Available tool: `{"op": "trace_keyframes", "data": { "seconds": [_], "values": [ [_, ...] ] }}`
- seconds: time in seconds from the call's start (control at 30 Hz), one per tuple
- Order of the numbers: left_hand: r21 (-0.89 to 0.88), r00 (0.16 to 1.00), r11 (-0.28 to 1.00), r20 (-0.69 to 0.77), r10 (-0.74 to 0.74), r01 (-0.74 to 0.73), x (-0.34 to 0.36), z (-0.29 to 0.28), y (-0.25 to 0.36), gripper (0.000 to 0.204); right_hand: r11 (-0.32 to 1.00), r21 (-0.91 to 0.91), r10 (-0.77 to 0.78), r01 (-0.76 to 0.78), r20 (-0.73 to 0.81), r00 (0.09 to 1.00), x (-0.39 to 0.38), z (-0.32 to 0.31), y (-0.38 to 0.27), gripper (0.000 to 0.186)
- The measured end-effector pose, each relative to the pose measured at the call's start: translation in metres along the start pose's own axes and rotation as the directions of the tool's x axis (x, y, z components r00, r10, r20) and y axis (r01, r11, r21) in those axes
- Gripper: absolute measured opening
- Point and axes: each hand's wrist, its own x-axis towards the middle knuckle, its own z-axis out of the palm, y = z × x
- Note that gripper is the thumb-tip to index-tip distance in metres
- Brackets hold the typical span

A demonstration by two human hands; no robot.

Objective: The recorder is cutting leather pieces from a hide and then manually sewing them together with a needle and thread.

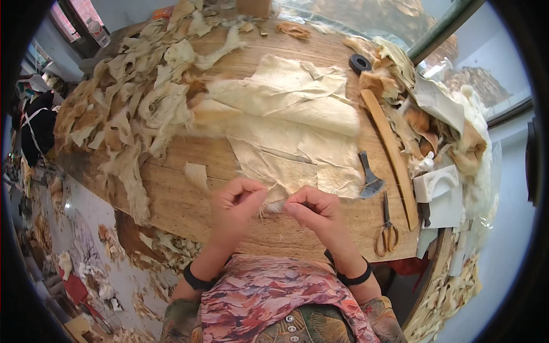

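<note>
A large cream-coloured hide [309,137], skin side up and wrinkled, lies over the middle of the wooden table, made up of pieces with seam-like lines and a slit. At its near edge my left hand [237,203] is closed in a pinch on a raised bit of the hide. My right hand [315,211], also pinched, is just to the right, by the same edge; what its fingertips hold is too small to make out. Pale fur shows beneath the edge between my hands. A small loose hide scrap [197,175] lies left of my left hand.
Right of the hide lie a dark metal blade [370,178], scissors [387,231], a long wooden stick [392,154] and a black tape roll [359,63]. Hide scraps [166,86] pile up at the left. A white block [437,184] stands at the right edge.
</note>
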Motion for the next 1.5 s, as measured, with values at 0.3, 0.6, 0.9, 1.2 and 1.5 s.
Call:
{"op": "trace_keyframes", "data": {
  "seconds": [0.3,0.6,0.9,1.2,1.5],
  "values": [
    [-0.115,0.996,0.99,-0.013,-0.086,0.084,-0.002,0.001,0.004,0.009,0.922,-0.159,-0.312,0.354,0.236,0.92,-0.035,0.0,-0.072,0.009],
    [-0.056,0.996,0.997,0.067,-0.051,0.054,-0.005,0.002,0.006,0.023,0.954,-0.143,-0.251,0.265,0.108,0.962,-0.032,0.002,-0.068,0.013],
    [-0.016,0.981,1.0,0.192,0.018,-0.015,-0.001,0.007,0.005,0.031,0.99,0.128,0.064,-0.064,0.003,0.998,0.002,0.001,-0.001,0.015],
    [0.156,0.968,0.967,0.186,0.171,-0.201,0.003,0.007,0.004,0.006,0.992,0.089,0.084,-0.085,0.015,0.996,0.007,0.003,0.011,0.014],
    [0.13,0.99,0.985,0.093,0.104,-0.116,0.0,0.013,-0.003,0.01,0.801,-0.463,-0.489,0.38,-0.14,0.861,0.003,0.009,0.016,0.021]
  ]
}}
